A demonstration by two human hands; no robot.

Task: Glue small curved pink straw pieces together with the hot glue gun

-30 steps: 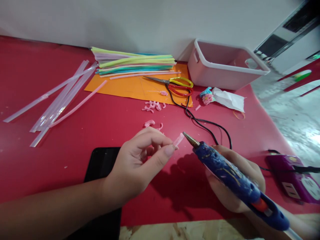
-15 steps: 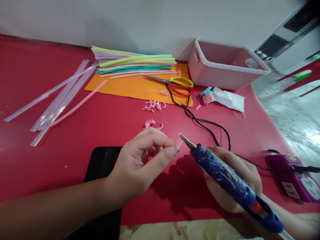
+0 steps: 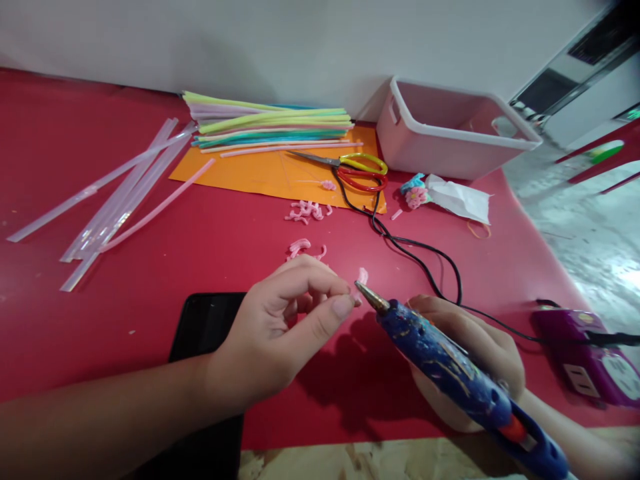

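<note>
Between thumb and forefinger, my left hand (image 3: pixel 285 320) pinches a short pink pipe cleaner piece (image 3: pixel 363 275) that stands up from the fingertips. My right hand (image 3: pixel 470 353) is wrapped round a blue hot glue gun (image 3: pixel 450 367), whose metal nozzle points left at the piece, close to my left fingertips. Whether the nozzle touches it I cannot tell. Just beyond my left hand lie a few curved pink pieces (image 3: pixel 299 247), partly hidden by it. Farther back is a small heap of pink pieces (image 3: pixel 307 211).
Scissors (image 3: pixel 363 172) and bundled coloured pipe cleaners (image 3: pixel 273 127) lie on orange paper (image 3: pixel 240 177). Glue sticks (image 3: pixel 125 193) are at left, a bin (image 3: pixel 450 143) at back right. A black phone (image 3: pixel 210 327) lies under my left arm. A black cord (image 3: pixel 425 243) crosses near a purple socket block (image 3: pixel 585 353).
The glue gun's nozzle has moved slightly down and left, from the tip of the pink piece towards its lower part. My left hand stays almost still.
</note>
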